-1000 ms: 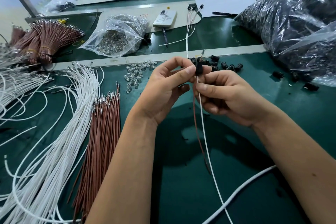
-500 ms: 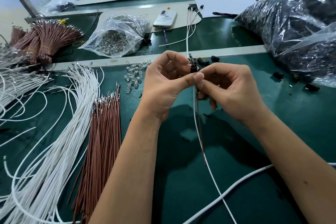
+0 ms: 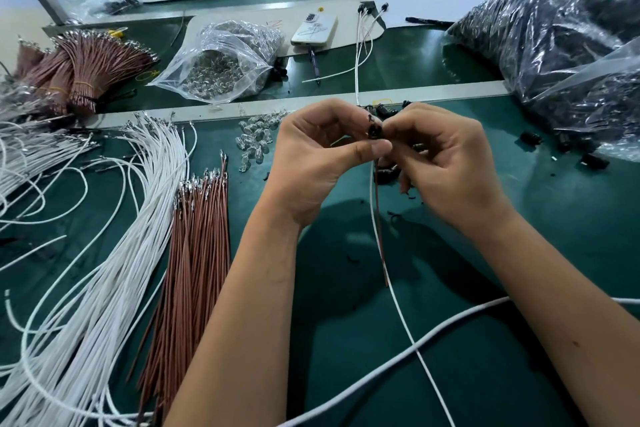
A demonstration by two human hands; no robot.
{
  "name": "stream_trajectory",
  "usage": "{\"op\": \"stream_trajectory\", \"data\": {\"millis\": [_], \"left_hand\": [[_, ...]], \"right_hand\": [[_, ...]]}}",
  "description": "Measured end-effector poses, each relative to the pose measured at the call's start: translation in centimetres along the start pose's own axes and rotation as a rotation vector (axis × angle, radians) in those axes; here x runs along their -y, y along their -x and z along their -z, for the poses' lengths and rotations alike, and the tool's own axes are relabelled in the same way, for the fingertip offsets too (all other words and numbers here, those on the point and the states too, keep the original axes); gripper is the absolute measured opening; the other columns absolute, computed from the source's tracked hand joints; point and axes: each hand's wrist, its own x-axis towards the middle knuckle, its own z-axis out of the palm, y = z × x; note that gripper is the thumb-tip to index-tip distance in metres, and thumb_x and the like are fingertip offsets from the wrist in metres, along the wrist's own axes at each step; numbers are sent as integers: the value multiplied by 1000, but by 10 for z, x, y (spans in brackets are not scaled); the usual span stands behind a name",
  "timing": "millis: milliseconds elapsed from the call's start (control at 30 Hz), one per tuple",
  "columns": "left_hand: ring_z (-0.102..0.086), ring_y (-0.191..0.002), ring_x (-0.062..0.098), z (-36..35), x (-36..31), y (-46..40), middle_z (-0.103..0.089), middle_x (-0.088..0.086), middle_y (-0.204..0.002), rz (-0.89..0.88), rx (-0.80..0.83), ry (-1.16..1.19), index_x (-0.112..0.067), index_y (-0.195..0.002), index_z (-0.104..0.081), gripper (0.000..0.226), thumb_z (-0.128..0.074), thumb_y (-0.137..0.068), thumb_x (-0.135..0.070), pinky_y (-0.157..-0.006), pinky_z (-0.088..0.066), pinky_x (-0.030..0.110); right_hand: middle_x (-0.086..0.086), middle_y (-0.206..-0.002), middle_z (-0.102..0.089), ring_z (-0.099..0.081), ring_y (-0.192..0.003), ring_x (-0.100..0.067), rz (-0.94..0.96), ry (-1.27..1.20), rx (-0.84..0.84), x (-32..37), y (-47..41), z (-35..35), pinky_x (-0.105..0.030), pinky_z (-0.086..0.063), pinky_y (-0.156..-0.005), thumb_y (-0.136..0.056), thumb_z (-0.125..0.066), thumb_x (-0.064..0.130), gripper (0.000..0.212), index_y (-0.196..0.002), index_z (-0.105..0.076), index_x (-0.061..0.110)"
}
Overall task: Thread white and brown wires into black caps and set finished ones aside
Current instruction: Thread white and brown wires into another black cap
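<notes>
Both hands meet above the green table's middle. My left hand [image 3: 311,156] and my right hand [image 3: 446,163] pinch a small black cap [image 3: 375,130] between their fingertips. A white wire [image 3: 398,308] and a brown wire [image 3: 380,236] hang down from the cap toward me. Loose white wires [image 3: 114,253] fan out at the left, with a bundle of brown wires [image 3: 197,250] beside them. Several loose black caps [image 3: 386,175] lie under my right hand and to the right. Finished wired caps [image 3: 367,10] lie at the back.
A clear bag of small glass bulbs [image 3: 225,59] and loose bulbs [image 3: 256,139] sit behind my left hand. Big plastic bags of black parts [image 3: 561,52] fill the right. A phone [image 3: 314,29], a pen and tied brown wire bundles [image 3: 86,69] lie at the back. A thick white cable [image 3: 381,371] crosses the front.
Both hands rose slightly and moved away from me with the cap. The wires were drawn further up, so the brown wire's lower end now hangs higher.
</notes>
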Motion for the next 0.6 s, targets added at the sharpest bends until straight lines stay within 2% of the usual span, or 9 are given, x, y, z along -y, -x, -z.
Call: {"op": "stream_trajectory", "data": {"millis": [67, 233, 433, 600], "left_hand": [[-61, -79, 22, -1, -1, 0, -68, 7, -80, -16, 8, -16, -3, -81, -64, 30, -77, -66, 19, -79, -54, 31], [-64, -75, 19, -3, -2, 3, -69, 7, -77, -21, 27, 4, -2, -84, -64, 31, -73, -67, 23, -77, -56, 30], [-67, -74, 18, -4, -1, 3, -70, 7, -77, -32, 22, 5, -1, -84, -65, 31, -73, -67, 24, -75, -56, 30], [-67, -72, 17, -3, -1, 2, -70, 6, -76, -32, 25, 12, -1, -84, -65, 31, -73, -67, 24, -72, -55, 27]], "right_hand": [[-1, -87, -64, -63, -64, -12, 58, 79, -15, -1, -1, 0, -23, -51, -48, -91, -70, -5, 20, -98, -74, 13], [0, -87, -66, -63, -68, -9, 112, 180, -22, -5, -2, 2, -25, -51, -57, -91, -71, -3, 10, -96, -76, 5], [-4, -85, -65, -62, -66, -10, 108, 189, -6, -1, 0, 1, -21, -51, -51, -92, -68, -5, 12, -96, -76, 3], [-5, -83, -68, -64, -67, -16, 110, 221, -27, 1, 0, 4, -35, -54, -54, -91, -72, -2, 6, -93, -77, -1]]}}
